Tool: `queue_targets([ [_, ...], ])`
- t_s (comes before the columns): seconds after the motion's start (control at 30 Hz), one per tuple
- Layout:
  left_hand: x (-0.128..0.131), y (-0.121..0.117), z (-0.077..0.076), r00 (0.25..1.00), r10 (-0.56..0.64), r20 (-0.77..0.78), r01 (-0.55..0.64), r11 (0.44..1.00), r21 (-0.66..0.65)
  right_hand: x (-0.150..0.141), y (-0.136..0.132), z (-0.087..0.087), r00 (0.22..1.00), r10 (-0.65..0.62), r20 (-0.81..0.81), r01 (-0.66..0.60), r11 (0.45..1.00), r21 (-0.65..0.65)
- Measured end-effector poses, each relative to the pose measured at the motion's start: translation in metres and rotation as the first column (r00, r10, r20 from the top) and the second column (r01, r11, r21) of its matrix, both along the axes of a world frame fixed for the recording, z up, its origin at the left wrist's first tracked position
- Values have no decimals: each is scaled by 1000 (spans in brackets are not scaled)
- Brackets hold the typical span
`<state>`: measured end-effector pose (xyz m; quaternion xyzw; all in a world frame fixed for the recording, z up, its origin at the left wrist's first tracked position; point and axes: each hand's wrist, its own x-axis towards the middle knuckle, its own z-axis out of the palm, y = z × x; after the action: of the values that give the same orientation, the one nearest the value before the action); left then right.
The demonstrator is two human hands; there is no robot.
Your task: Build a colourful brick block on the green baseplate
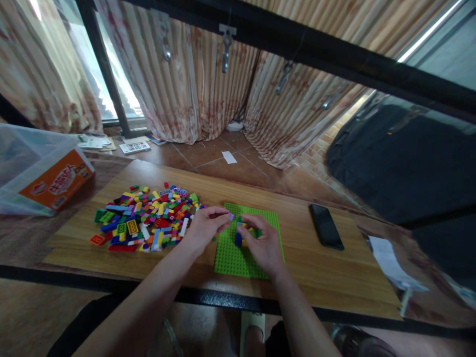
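A green studded baseplate (230,258) lies on the wooden table. Between the thumb and fingertips of my left hand (208,225) is a small purple brick (231,216), held over the plate's left part. My right hand (262,240) curls over the plate, its thumb and fingers closed around a small structure of toy bricks (238,239) with blue, yellow and green parts. Much of this structure is hidden behind the fingers. Left of my left hand spreads a pile of loose, many-coloured toy bricks (156,218).
A black phone (326,226) lies on the table (301,277) to the right. At the far left stands a clear plastic bin (33,163) with an orange label. White papers (390,260) are beyond the table's right end. A dark bar (297,54) crosses overhead with metal clips hanging near it.
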<state>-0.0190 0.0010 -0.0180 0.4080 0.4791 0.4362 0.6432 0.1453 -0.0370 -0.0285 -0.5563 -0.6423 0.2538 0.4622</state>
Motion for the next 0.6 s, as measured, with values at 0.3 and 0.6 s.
queue_targets([
  [0.3,18,-13,-4,998,-38,51,40,999,-36,2,-1,-1,992,45,116,-47,999,17],
  [0.6,13,-9,-7,989,-17,-148,29,997,78,37,7,-10,989,-71,127,77,996,-43],
])
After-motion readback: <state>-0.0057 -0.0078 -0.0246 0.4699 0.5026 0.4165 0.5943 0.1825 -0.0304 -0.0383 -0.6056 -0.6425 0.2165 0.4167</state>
